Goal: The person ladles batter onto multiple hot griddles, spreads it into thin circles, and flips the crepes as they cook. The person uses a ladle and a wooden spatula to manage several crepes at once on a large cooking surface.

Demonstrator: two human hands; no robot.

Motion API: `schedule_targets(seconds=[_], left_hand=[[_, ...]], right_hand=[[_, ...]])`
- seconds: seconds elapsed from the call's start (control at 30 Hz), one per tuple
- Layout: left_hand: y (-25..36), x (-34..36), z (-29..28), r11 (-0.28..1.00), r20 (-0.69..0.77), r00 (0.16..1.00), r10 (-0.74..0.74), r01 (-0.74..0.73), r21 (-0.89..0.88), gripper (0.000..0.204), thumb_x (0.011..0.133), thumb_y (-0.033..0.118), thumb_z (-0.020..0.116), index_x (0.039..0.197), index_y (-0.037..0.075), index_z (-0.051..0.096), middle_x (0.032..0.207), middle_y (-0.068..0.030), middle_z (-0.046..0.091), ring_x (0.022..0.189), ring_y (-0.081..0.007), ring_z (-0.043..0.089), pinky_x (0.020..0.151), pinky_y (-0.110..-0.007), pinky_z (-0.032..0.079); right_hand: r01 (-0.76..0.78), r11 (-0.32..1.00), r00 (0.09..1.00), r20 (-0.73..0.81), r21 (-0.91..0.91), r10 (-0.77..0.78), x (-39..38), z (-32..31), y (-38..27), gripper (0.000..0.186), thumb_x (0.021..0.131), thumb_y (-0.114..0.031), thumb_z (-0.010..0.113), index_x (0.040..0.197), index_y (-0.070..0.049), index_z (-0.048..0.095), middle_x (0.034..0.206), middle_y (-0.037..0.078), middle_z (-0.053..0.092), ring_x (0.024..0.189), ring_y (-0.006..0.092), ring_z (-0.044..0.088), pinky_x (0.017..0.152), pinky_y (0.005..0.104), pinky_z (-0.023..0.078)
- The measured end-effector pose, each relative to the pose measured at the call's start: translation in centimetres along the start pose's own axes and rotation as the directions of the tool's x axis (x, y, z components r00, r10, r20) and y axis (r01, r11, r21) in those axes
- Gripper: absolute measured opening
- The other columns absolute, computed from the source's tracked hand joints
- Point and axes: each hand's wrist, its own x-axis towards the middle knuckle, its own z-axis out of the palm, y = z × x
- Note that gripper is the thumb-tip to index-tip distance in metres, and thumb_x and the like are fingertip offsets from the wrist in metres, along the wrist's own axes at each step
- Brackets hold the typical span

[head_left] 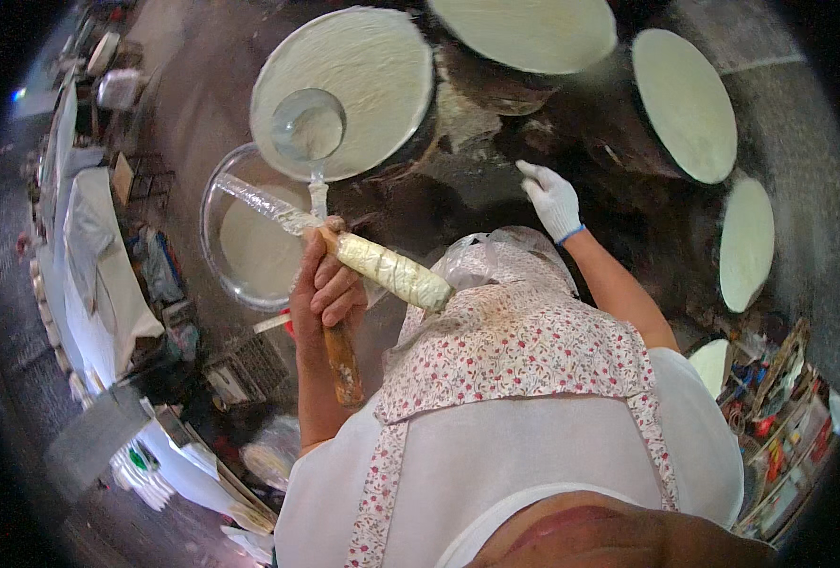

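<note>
My bare left hand point(330, 284) is closed around the wooden handles of a metal ladle point(311, 128) and a spreading tool with a pale, wrapped roll point(396, 270). The ladle's cup hangs over a round griddle covered in pale batter point(372, 76). A plastic-covered strip point(249, 194) crosses a clear basin of batter point(254, 270) beside it. My right hand point(552, 204), in a white glove, is open with nothing in it, index finger extended over the dark space between the griddles, in front of my floral apron point(524, 350).
More round griddles with pale layers stand ahead point(524, 24) and to the right point(685, 104), point(746, 241). At the far left are long white-covered tables point(107, 265) and a metal crate point(245, 369). Cluttered items point(789, 417) lie at the lower right.
</note>
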Motion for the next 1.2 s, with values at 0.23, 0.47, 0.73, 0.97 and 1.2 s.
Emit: schedule_targets(seconds=[0.23, 0.47, 0.73, 0.97, 1.2], left_hand=[[6.8, -4.7, -2.7, 0.964, -0.047, 0.966, 0.255, -0.258, -0.07, 0.04, 0.116, 0.024, 0.036, 0.132, -0.011, 0.046, 0.064, -0.0004, 0.041, 0.04, -0.0073, 0.044, 0.032, -0.024, 0.045], [6.1, -6.1, -3.3, 0.919, -0.164, 0.925, 0.342, -0.366, -0.149, 0.038, 0.115, 0.034, 0.04, 0.13, 0.001, 0.049, 0.065, 0.0006, 0.042, 0.037, -0.0053, 0.039, 0.028, -0.021, 0.037], [3.2, -6.7, -3.0, 0.842, -0.248, 0.844, 0.476, -0.518, -0.148, 0.036, 0.115, 0.033, 0.04, 0.134, 0.002, 0.046, 0.063, 0.0034, 0.034, 0.039, -0.0037, 0.037, 0.03, -0.02, 0.036], [2.2, -5.4, -2.6, 0.777, -0.278, 0.804, 0.526, -0.587, -0.228, 0.036, 0.116, 0.031, 0.039, 0.133, 0.001, 0.047, 0.063, 0.0039, 0.033, 0.038, -0.0039, 0.036, 0.03, -0.02, 0.036], [2.1, -5.7, -2.1, 0.767, -0.257, 0.797, 0.547, -0.6, -0.226, 0.035, 0.115, 0.03, 0.041, 0.133, 0.001, 0.045, 0.063, 0.0033, 0.035, 0.038, -0.0044, 0.038, 0.03, -0.02, 0.038]], right_hand=[[0.359, 0.932, 0.929, -0.124, 0.059, -0.35, 15.2, 6.5, -14.2, 0.037, 0.1, -0.012, 0.061, 0.135, -0.004, 0.068, 0.131, 0.015, 0.072, 0.12, 0.0197, 0.067, 0.103, 0.0313, 0.05], [0.678, 0.616, 0.686, 0.046, -0.4, -0.726, 34.5, 9.8, -17.9, 0.044, 0.095, -0.02, 0.06, 0.138, -0.013, 0.065, 0.127, 0.016, 0.07, 0.116, 0.033, 0.067, 0.099, 0.0424, 0.055], [0.584, 0.634, 0.793, 0.189, -0.507, -0.579, 41.6, 17.3, -24.2, 0.039, 0.094, -0.028, 0.06, 0.131, -0.018, 0.069, 0.111, 0.016, 0.074, 0.103, 0.0357, 0.071, 0.087, 0.0479, 0.056], [0.626, 0.638, 0.768, 0.21, -0.448, -0.605, 43.1, 16.3, -25.9, 0.033, 0.085, -0.045, 0.075, 0.098, -0.015, 0.08, 0.092, 0.015, 0.076, 0.089, 0.035, 0.073, 0.082, 0.0439, 0.057], [0.473, 0.857, 0.741, 0.436, 0.202, -0.511, 40.5, 11.3, -31.1, 0.013, 0.087, -0.018, 0.075, 0.088, -0.005, 0.076, 0.079, 0.002, 0.072, 0.074, 0.0121, 0.065, 0.069, 0.032, 0.053]])
